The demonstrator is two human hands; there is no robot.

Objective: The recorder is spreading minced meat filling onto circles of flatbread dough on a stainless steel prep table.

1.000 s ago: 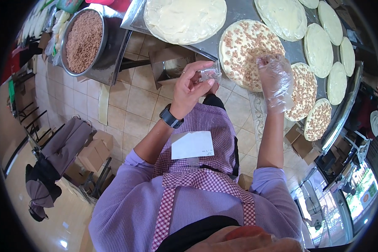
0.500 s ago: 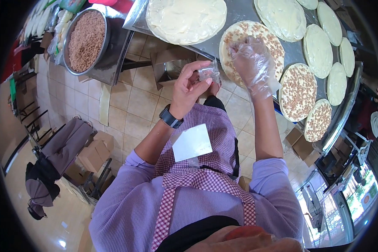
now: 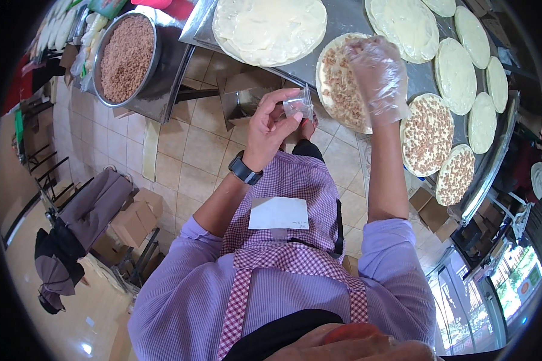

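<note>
My left hand (image 3: 266, 133), bare and with a dark watch at the wrist, holds a small clear plastic cup (image 3: 297, 105) between thumb and fingers. In a clear plastic glove, my right hand (image 3: 380, 77) hangs over a round flat dough disc (image 3: 337, 90) spread with pale cream and scattered brown crumbs. Its fingers curl downward and look closed; whatever they hold is hidden. Two more crumb-topped discs lie just to the right, a larger one (image 3: 427, 133) and a smaller one (image 3: 455, 174). A big plain cream-covered disc (image 3: 270, 30) lies to the left.
The discs rest on a metal tabletop (image 3: 304, 71), with several plain ones (image 3: 456, 75) along its right side. A metal bowl of brown crumbs (image 3: 126, 59) stands at the far left. An open cardboard box (image 3: 247, 90) sits below the table. A person (image 3: 60, 259) is at the lower left.
My right hand has shifted right over the same disc, uncovering more crumbs on its left half. My left hand keeps the cup in about the same place. The white card on the apron has turned level.
</note>
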